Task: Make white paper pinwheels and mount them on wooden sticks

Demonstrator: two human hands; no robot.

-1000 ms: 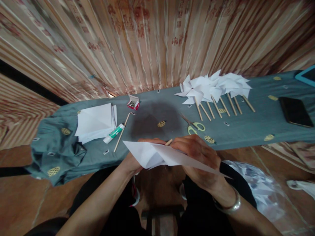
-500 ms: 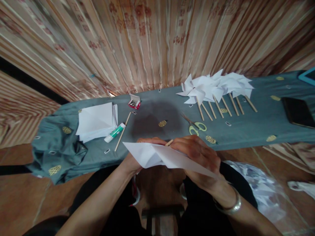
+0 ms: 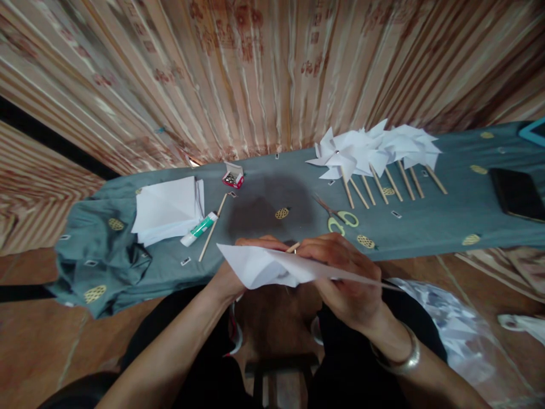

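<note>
Between my hands, over the near edge of the cloth, is a white paper pinwheel (image 3: 272, 266) seen nearly edge-on. The tip of a wooden stick (image 3: 293, 248) pokes up behind its paper; the rest of the stick is hidden. My left hand (image 3: 242, 267) is closed behind the paper, its fingers mostly covered by it. My right hand (image 3: 347, 272) is closed around the stick's top and the paper, fingers bent. Which part each fingertip presses cannot be made out. Green-handled scissors (image 3: 336, 216) lie just beyond my right hand.
On the cloth-covered table (image 3: 264, 199), several finished pinwheels (image 3: 374, 150) lie at the back right. To the left are a stack of white paper (image 3: 166, 207), a glue stick (image 3: 199, 229), a loose wooden stick (image 3: 213, 227) and an open pin box (image 3: 233, 176). A dark phone (image 3: 517, 193) rests far right.
The paper between my hands has tilted flatter, and its right blade reaches farther right across my right hand. My hands have barely shifted.
</note>
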